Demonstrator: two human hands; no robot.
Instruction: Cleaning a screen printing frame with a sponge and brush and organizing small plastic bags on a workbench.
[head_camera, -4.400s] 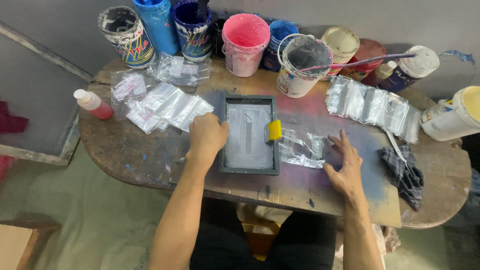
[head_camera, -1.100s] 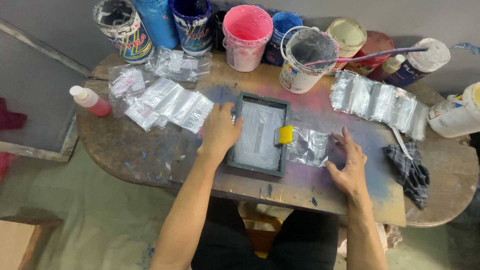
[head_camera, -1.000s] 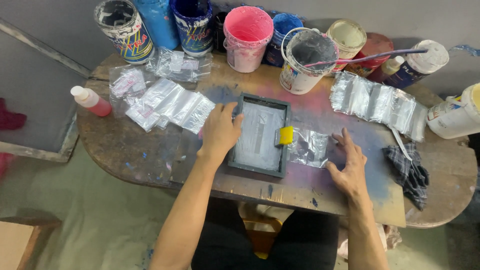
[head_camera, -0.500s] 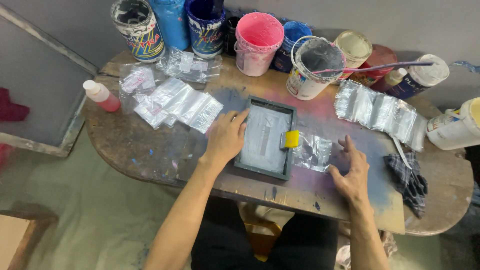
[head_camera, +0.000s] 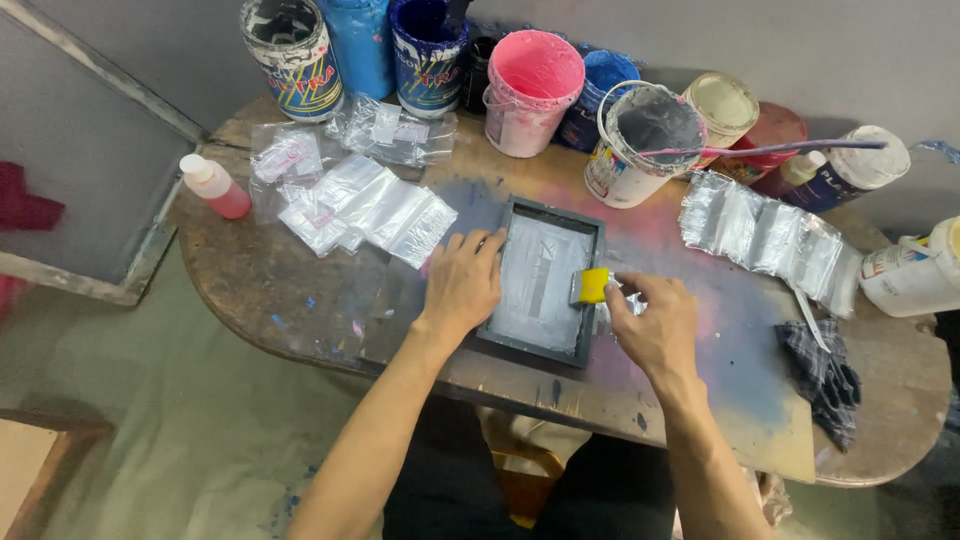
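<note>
My right hand (head_camera: 660, 330) has come off the table beside the frame (head_camera: 541, 281) and now pinches the yellow scraper (head_camera: 592, 286) at the frame's right edge. My left hand (head_camera: 462, 282) lies flat, fingers spread, on the frame's left edge, gripping nothing.

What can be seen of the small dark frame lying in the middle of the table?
The small frame is a dark rectangular border around a pale grey, paint-smeared mesh panel. It lies flat on the stained wooden table, its long sides running away from the person. The left hand presses on its left edge, fingers reaching the upper corner. The right hand meets a small yellow squeegee that rests at the frame's right edge. Paint buckets stand behind it, and clear plastic bags lie to its left.
</note>
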